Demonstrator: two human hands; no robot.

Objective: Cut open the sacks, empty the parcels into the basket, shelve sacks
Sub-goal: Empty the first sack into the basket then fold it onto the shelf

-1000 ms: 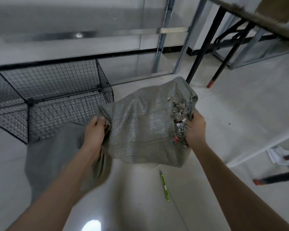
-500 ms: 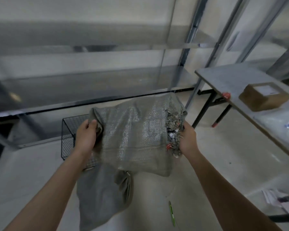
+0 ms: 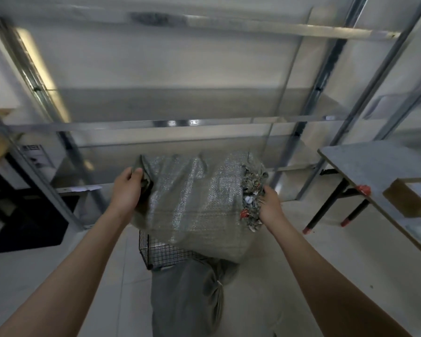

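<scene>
I hold a folded grey woven sack (image 3: 195, 203) up in front of me, at about the height of the lower metal shelf (image 3: 170, 124). My left hand (image 3: 128, 190) grips its left corner. My right hand (image 3: 270, 206) grips its frayed cut edge, where loose threads and red bits hang out. Below the sack, a corner of the black wire basket (image 3: 161, 254) shows on the floor. A second grey sack (image 3: 187, 297), tied at its neck, lies on the floor nearer to me, against the basket.
A tall metal shelving rack (image 3: 314, 98) fills the view ahead. On the right stands a grey folding table (image 3: 365, 166) with a cardboard box (image 3: 413, 195) on it. Dark crates (image 3: 27, 222) sit low at the left.
I have raised the sack from floor height toward the shelves and my view has tilted up. The basket now lies mostly hidden under the sack. Both hands keep their grip.
</scene>
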